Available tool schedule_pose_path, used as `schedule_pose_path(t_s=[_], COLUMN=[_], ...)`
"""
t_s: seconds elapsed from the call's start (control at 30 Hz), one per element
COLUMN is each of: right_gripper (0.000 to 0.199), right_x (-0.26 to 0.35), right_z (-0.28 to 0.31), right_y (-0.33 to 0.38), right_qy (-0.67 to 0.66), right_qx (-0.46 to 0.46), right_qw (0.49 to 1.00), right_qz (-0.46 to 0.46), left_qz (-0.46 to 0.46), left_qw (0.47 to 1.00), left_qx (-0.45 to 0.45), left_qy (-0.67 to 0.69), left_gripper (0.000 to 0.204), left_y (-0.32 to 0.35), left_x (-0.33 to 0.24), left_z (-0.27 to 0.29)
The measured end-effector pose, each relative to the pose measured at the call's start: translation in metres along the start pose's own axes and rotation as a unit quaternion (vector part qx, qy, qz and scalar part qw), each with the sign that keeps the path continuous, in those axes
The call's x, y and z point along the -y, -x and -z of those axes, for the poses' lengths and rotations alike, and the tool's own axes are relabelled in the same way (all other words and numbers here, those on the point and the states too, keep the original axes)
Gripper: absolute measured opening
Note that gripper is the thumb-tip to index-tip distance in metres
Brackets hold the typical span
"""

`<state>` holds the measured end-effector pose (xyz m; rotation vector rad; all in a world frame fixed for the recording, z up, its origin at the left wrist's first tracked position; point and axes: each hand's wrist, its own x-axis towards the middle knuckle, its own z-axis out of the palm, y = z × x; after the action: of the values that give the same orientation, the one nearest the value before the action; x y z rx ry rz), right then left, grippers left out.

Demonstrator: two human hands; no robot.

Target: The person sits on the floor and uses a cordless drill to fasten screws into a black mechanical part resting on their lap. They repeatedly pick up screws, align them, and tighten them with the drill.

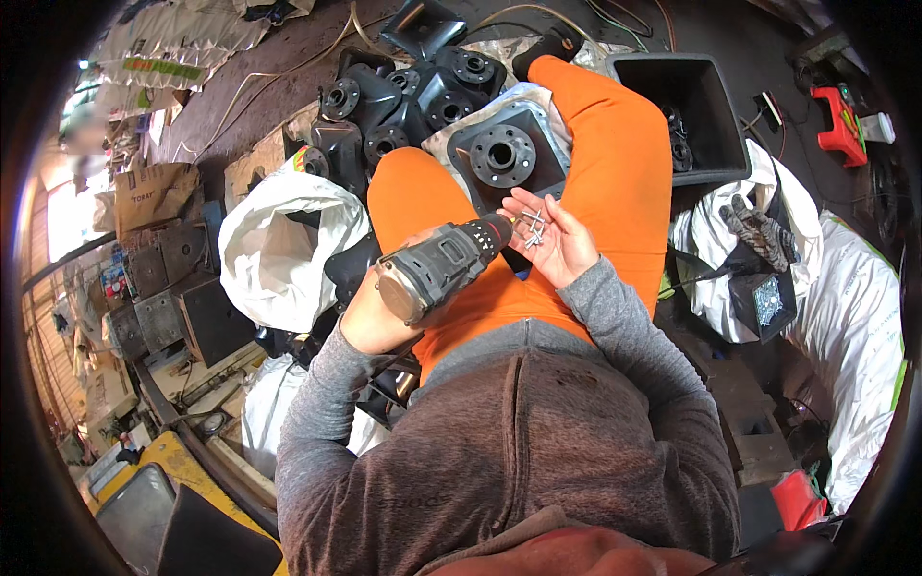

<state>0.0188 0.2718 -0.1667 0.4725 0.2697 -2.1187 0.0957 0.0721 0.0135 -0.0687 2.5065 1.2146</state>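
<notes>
My left hand [370,322] is closed round the grip of a grey-black cordless drill [437,264], mostly hidden under its body. The drill's chuck points right and up, close to the fingers of my right hand [567,245]. That hand is palm up and slightly cupped, with several small silver screws [535,230] lying loose in it. Just beyond the hands, between my legs, sits a black square part with a round bolt-hole flange [502,156], facing up on pale cloth.
Several similar black flanged parts [384,106] are piled ahead. A black bin [687,86] stands ahead right. White sacks flank me, one on the left [288,250]; gloves [761,230] and a small box of hardware [768,302] lie right. Red tool [838,125] and cables lie farther off.
</notes>
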Motion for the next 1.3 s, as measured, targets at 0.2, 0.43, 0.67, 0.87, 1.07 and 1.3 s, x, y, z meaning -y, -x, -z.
schedule_pose_path(t_s=[0.2,0.43,0.67,0.87,1.07,1.3], right_gripper=[0.036,0.021,0.016,0.016,0.018,0.022], right_x=[-0.007,-0.008,-0.007,-0.011,-0.009,-0.015], right_z=[-0.006,-0.014,-0.011,-0.014,-0.010,0.009], right_y=[0.000,-0.008,-0.019,-0.027,-0.035,-0.042], right_qy=[0.113,0.116,0.031,0.005,0.020,0.078], right_qx=[-0.010,-0.029,-0.068,-0.076,-0.082,-0.251], right_qw=[0.993,0.992,0.997,0.997,0.995,0.965], right_qz=[-0.021,-0.045,-0.036,-0.031,-0.044,0.003], left_qz=[0.039,-0.027,-0.028,-0.038,0.016,0.051], left_qw=[0.997,0.997,0.998,0.993,0.998,0.997], left_qx=[-0.034,-0.056,-0.052,-0.023,0.006,-0.029], left_qy=[0.056,-0.037,-0.027,-0.113,-0.056,-0.058], left_gripper=[0.048,0.049,0.059,0.053,0.053,0.046], left_y=[0.009,0.011,0.010,0.003,-0.007,-0.043], left_x=[0.002,0.008,0.016,0.017,0.009,0.027], left_z=[0.007,0.011,0.014,0.020,0.028,0.055])
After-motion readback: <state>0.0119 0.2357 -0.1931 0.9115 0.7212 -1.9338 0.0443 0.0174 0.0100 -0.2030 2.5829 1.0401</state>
